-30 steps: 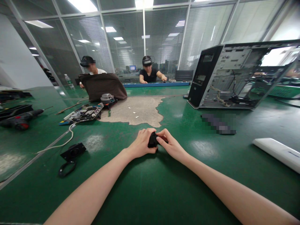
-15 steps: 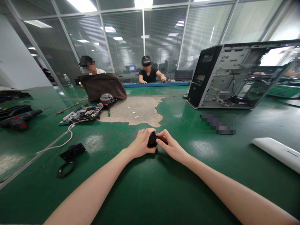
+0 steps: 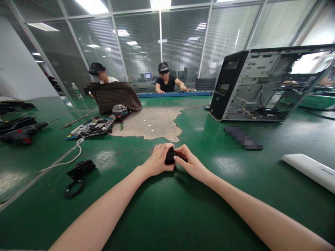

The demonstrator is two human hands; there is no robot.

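part (image 3: 170,157), 1 blk, in 2 hands (image 3: 156,161) at 1 tbl (image 3: 162,212)

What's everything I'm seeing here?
held part: one, black, centre
table: one, green, beneath
computer case: one, black and grey, right
circuit board: one, multicoloured, left
drill: one, black, left
square unit: one, black, left
ring: one, black, left
cable: one, white, left
cover: one, brown, rear
basket: one, green, right
panel: one, white, right
blurred object: one, purplish, right
people facing: two, black/white tops, rear
left grip: one, bare, centre
right grip: one, bare, centre
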